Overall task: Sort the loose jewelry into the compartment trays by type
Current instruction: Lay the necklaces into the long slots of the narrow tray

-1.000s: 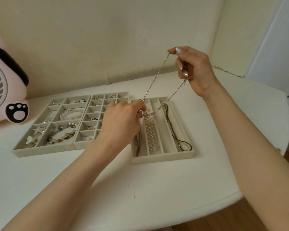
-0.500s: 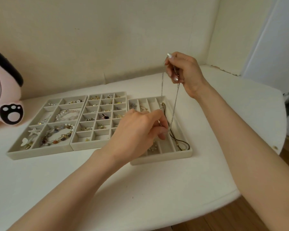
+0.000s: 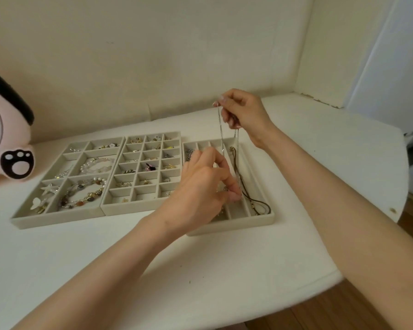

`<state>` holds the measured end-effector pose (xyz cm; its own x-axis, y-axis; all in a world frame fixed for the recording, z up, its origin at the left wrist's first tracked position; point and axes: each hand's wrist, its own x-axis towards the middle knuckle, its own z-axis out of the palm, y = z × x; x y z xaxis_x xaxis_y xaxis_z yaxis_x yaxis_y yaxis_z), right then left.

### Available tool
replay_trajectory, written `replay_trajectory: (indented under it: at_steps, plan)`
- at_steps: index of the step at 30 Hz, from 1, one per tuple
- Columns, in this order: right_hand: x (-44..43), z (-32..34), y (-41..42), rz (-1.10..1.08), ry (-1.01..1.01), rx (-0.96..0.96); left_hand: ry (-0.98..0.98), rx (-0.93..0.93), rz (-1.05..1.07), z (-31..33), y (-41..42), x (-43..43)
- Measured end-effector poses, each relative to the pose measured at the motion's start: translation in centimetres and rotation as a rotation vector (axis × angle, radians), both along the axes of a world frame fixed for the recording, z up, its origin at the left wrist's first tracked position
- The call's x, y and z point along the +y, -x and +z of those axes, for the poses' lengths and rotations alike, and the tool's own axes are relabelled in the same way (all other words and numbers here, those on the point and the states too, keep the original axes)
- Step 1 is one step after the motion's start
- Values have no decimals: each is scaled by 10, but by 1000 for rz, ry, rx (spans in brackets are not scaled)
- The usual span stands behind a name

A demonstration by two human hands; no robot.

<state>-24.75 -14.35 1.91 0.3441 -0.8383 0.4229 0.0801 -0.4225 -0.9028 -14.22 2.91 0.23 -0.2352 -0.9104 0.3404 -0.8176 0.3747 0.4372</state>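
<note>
Two hands hold one silver chain point(image 3: 221, 129). Nearest, left hand point(image 3: 200, 189) pinches its lower end over the slotted tray point(image 3: 260, 221); beyond, right hand point(image 3: 242, 113) pinches the top. Light, limp, tangle-prone: grip both ends, lower straight.

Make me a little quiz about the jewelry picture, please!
1. True or false: the right hand pinches the silver chain above the right tray.
2. How many trays are on the table?
3. What lies in the right tray's rightmost slot? A) pearl bracelet B) brown cord C) ring

Key
1. True; the left hand has its lower end in its grip.
2. Three.
3. B.
</note>
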Motion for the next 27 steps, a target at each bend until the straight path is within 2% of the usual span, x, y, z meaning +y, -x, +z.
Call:
replay_trajectory:
  at_steps: [11, 17, 23, 27]
  plan:
    - [2, -11, -10, 46, -34, 164, -231, -8, -28, 0, 3, 6]
    - [3, -14, -13, 45, -33, 261, -141, -155, -13, -1, 3, 3]
    - [2, -15, -11, -1, -11, 338, -106, -141, 6, 4, -6, 1]
    - [1, -15, -11, -13, 17, 365, -135, -207, -28, 4, -7, 1]
